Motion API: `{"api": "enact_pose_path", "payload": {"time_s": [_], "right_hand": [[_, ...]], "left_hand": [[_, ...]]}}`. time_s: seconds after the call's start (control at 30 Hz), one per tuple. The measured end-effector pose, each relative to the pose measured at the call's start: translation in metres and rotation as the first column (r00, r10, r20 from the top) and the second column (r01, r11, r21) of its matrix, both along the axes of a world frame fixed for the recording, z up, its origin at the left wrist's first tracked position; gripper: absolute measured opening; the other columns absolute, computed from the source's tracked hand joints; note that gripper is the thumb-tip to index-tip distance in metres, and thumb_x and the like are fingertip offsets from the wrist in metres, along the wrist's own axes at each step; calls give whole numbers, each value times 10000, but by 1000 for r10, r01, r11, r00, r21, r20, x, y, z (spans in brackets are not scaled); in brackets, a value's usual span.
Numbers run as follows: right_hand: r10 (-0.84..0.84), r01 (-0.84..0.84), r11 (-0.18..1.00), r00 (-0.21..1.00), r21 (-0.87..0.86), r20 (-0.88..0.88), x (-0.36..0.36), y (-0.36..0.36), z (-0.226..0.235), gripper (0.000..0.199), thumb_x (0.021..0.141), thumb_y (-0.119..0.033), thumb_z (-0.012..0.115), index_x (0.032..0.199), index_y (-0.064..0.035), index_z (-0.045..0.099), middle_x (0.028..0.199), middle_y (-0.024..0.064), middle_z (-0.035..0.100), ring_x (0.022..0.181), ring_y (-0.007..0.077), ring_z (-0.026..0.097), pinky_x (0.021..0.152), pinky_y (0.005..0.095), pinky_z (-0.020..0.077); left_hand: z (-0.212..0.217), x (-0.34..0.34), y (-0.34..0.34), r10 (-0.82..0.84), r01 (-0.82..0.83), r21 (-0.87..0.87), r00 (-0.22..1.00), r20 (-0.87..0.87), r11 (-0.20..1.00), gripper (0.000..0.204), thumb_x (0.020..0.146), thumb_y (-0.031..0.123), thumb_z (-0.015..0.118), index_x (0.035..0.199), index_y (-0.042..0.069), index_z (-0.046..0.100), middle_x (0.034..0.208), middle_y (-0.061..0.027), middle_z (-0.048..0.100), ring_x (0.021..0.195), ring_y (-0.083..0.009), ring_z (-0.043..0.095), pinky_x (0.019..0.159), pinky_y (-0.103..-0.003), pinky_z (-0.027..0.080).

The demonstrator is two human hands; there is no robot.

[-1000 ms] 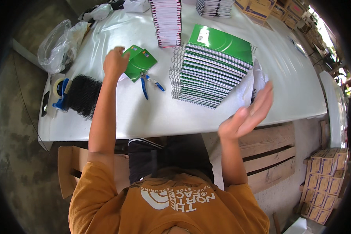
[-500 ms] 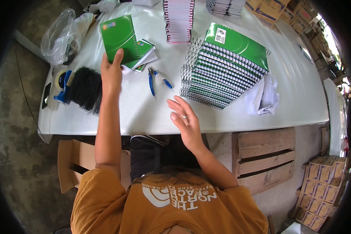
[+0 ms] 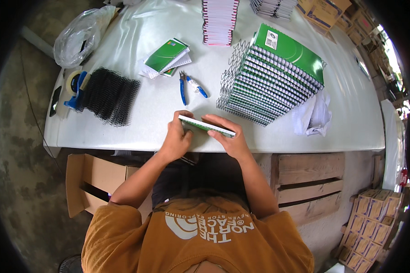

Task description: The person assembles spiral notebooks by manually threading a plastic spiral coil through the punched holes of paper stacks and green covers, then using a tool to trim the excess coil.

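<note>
A green-covered notebook [image 3: 207, 125] is held on edge near the front of the table, its white page edges facing up. My left hand [image 3: 176, 139] grips its left end, and my right hand [image 3: 230, 135] has fingers and thumb around the right end. Just beyond lie blue-handled cutting pliers [image 3: 183, 88] beside a blue and white tool [image 3: 197, 87]. Farther left is a small pile of loose green notebooks [image 3: 167, 55]. On the right rises a tall stack of green notebooks [image 3: 287, 50] with wire spirals sticking out at its left side.
Black wire coils [image 3: 110, 95] lie at left, beside a blue tape dispenser [image 3: 76, 88] and a dark phone [image 3: 55, 101]. A clear plastic bag [image 3: 84, 36] is behind them. White crumpled wrap [image 3: 315, 116] sits right of the stack. A cardboard box [image 3: 100, 175] stands below the table edge.
The green notebook has come from the pile at far left to the table's front edge and been tipped on edge. My right hand, empty before, now holds it too.
</note>
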State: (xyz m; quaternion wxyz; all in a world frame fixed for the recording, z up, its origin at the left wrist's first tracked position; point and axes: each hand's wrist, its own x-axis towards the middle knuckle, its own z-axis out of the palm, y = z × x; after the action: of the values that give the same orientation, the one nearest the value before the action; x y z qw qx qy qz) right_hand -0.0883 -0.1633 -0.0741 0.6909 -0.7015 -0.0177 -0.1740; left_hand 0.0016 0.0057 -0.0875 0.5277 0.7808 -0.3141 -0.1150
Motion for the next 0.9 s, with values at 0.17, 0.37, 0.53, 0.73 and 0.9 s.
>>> {"api": "enact_pose_path", "payload": {"time_s": [0.17,0.37,0.53,0.73,0.9], "right_hand": [[4,-5,999,1000,-40,-27,-7,-11,-11,299,840,0,592,1138,-13,604,1086,95,648,963,124,598,860,249,452],[-3,1,999,999,-35,-33,-5,-7,-11,305,841,1,590,1145,-7,598,1094,95,646,968,117,593,859,246,450],[-1,3,1000,998,29,-67,-3,-7,-11,291,847,-6,596,1134,42,586,1063,101,636,952,113,568,856,246,447],[-29,28,1000,996,-7,-88,-4,-9,-13,277,855,-19,594,1123,51,591,1051,100,640,931,106,570,838,242,455],[-40,41,999,995,11,-87,-3,-8,-12,274,851,-14,592,1121,34,601,1030,95,653,910,101,579,822,234,459]], "left_hand": [[20,99,39,294,-776,298,519,803,556,389,763,238,653,1113,106,543,1077,-119,542,1017,-294,506,826,-429,388],[24,130,68,369,-760,469,636,677,450,324,854,350,564,1037,89,622,1035,-95,594,964,-286,562,801,-435,424],[42,124,73,377,-703,220,587,717,677,256,875,288,541,961,85,670,1017,-101,627,887,-325,585,768,-408,456],[52,57,31,-71,95,150,985,-157,984,293,954,293,474,823,38,536,730,20,435,653,-64,339,583,-219,331],[52,57,25,-175,199,222,977,-125,954,411,955,386,448,730,47,507,608,25,389,573,-70,327,530,-226,310]]}}
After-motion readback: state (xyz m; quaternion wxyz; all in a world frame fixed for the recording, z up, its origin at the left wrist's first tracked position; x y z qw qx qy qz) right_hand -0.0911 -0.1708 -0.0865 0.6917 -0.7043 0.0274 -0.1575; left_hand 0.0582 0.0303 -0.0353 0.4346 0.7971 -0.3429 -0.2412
